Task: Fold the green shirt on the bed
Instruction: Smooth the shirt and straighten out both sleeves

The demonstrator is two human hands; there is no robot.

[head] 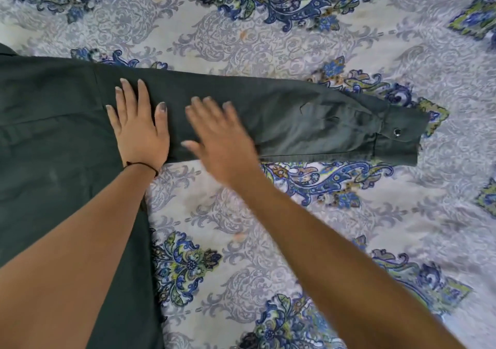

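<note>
shirt flat on bed, sleeve stretched out from its body | left hand open, palm pinning sleeve beside shoulder seam | right hand open, blurred, just past it toward cuff | tip: anchor the shoulder, sweep creases toward cuff before folding

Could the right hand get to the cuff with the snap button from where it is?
Probably yes: the right hand lies open on the sleeve, and nothing sits between it and the cuff.

Surface: pale grey cotton bedsheet filled the frame.
Pattern: blue-green paisley motifs at top, right, bottom centre.
Light: soft, even.
</note>
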